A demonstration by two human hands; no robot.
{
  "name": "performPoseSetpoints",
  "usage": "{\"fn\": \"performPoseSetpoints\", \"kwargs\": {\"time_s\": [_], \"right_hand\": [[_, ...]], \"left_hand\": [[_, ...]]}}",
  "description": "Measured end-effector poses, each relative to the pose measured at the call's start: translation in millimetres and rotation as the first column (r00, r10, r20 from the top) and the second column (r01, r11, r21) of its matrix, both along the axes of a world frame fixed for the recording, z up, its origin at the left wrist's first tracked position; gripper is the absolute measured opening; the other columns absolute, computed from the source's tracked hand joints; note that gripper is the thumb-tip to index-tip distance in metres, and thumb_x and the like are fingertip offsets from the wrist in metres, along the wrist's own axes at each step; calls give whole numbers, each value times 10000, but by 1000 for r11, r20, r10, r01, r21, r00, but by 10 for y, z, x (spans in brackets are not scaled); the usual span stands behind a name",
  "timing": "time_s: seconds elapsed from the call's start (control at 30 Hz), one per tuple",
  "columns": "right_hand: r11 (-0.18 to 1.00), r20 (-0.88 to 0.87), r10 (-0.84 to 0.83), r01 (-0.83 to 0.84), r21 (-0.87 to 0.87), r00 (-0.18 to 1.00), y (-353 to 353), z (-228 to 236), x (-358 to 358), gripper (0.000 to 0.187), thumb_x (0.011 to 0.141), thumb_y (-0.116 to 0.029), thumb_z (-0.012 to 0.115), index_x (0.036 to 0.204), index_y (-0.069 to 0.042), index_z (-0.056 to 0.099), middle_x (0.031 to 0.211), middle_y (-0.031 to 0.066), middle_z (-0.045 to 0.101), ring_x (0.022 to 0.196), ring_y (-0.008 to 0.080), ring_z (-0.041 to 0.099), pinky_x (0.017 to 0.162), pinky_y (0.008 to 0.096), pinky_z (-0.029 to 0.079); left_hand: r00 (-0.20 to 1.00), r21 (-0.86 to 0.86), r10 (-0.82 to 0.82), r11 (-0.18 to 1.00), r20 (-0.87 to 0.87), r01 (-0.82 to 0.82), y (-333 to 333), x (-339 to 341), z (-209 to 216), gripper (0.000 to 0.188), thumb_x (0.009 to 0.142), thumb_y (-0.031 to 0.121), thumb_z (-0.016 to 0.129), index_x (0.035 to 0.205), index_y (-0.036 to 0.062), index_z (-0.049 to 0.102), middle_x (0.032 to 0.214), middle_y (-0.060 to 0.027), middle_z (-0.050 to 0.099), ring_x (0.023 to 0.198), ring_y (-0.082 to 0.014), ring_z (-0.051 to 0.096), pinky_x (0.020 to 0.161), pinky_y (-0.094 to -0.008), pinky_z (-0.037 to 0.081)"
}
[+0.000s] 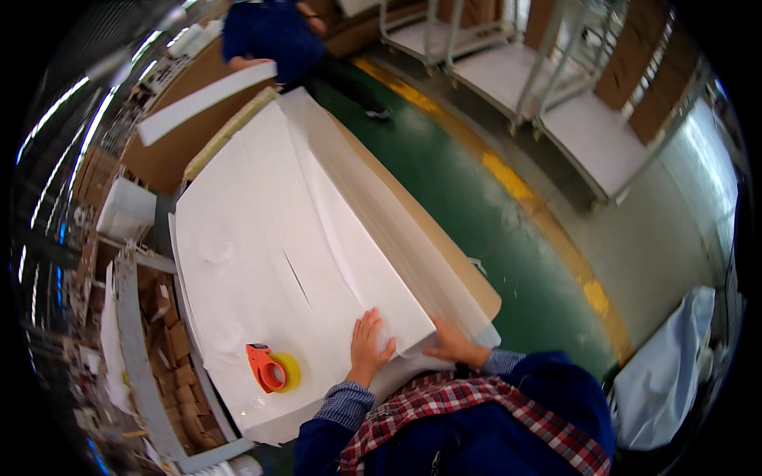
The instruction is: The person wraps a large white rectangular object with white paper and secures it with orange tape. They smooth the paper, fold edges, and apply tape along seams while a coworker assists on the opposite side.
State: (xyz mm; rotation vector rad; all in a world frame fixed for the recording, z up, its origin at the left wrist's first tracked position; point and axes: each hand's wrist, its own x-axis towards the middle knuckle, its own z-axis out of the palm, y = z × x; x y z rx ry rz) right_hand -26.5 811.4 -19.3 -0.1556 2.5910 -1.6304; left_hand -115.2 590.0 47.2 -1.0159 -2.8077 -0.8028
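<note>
The left hand [369, 345] lies palm down on the top of the large white pack [246, 198], at its near right corner, thumb and fingers apart and closed on nothing. The right hand [456, 341] is at that same corner, round on the pack's side; its fingertips are hard to make out against the white edge, so I cannot tell whether they pinch the covering or only press on it. The wearer's checked cuffs and blue sleeves lead back from the pack's near end, where the body and a red plaid cloth [444, 394] hide part of the edge.

On top of the pack, left of the left hand, lies an orange tape dispenser [264, 366] with a yellow roll. A dark slit or crease, unclear which, runs along the middle of the pack's top. Down the pack's right side stands a pale, loose sheet [361, 206], with brown cardboard [468, 278] beyond it; what is underneath is hidden.

Left of the pack, a grey frame [127, 325] holds brown cartons, partly covered by its rim. At the pack's far end a co-worker [266, 36] in blue, head cut off by the upper edge, has a hand at a long white strip [206, 101]. Right of the pack, past green floor [524, 278], stand white-decked trolleys [591, 135], their tops cropped.
</note>
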Motion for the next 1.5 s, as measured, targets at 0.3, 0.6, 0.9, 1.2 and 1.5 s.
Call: {"fn": "performPoseSetpoints", "kwargs": {"time_s": [0.3,0.6,0.9,1.2,1.5], "right_hand": [[985,433,5,-78,151,902,34,21,490,432,805,-349,634,1059,-2,589,885,232,629,877,377,606,773,431,466],[944,543,-40,-146,296,839,171,182,965,410,879,-419,493,942,-39,634,875,203,649,828,390,616,730,452,483],[541,495,-89,-375,753,865,563,334,793,332,846,-338,503,860,-67,693,920,167,663,857,361,639,731,479,508],[958,-239,269,-284,-32,933,-1717,1747,-634,207,858,-137,585,1048,-66,627,807,132,674,710,248,663,631,331,513],[458,37,827,-711,534,561,-3796,1370,-1088,825,821,-555,552,1416,-72,245,725,164,610,702,317,606,636,423,428]], "left_hand": [[1000,65,1,998,-13,0,-68,29,-18,481,794,346,613,1138,23,523,1368,-145,428,1280,-305,387,1070,-460,275],[999,71,-34,997,-26,35,-74,37,-6,472,817,329,590,1146,1,507,1383,-162,395,1303,-303,343,1081,-460,248],[999,159,-25,987,-28,29,-103,-27,-106,481,812,314,585,1157,-8,493,1379,-174,391,1304,-320,334,1087,-463,234],[992,111,-23,993,-125,37,-180,12,-367,549,801,332,581,1202,-30,480,1394,-185,367,1327,-307,300,1104,-442,212],[999,177,-52,983,-14,54,-271,-127,-423,555,806,327,590,1206,-38,470,1402,-184,358,1333,-321,289,1102,-470,194]]}}
